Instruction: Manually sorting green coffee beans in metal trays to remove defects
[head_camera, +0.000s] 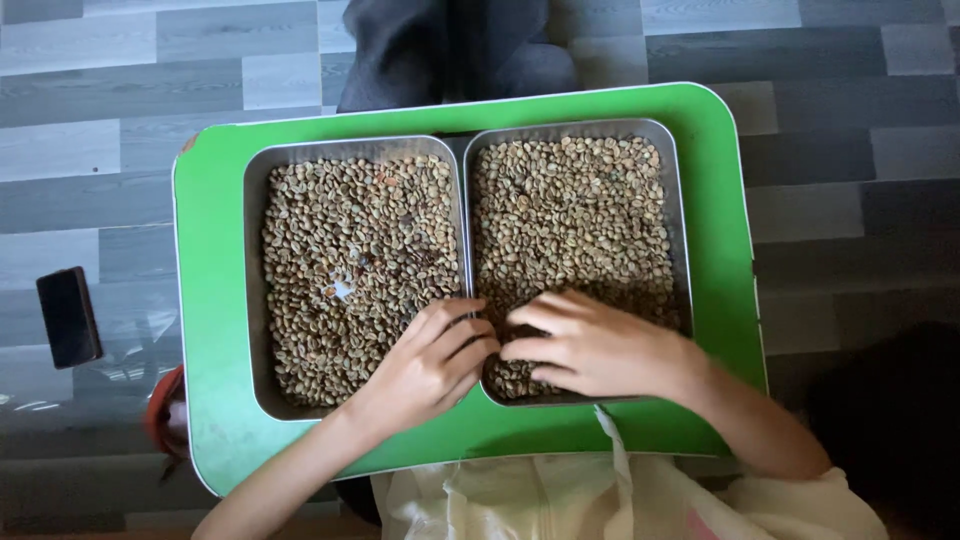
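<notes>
Our left hand (430, 365) and right hand (590, 345) pinch green coffee beans (560, 220) at the right tray's (680, 230) near-left corner; grips half-closed, contents unclear. Risk: beans flick over the rim.

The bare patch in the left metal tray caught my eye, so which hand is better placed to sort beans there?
Probably the left hand: it already lies over the left tray, nearer the bare patch. The right hand rests in the right tray.
</notes>
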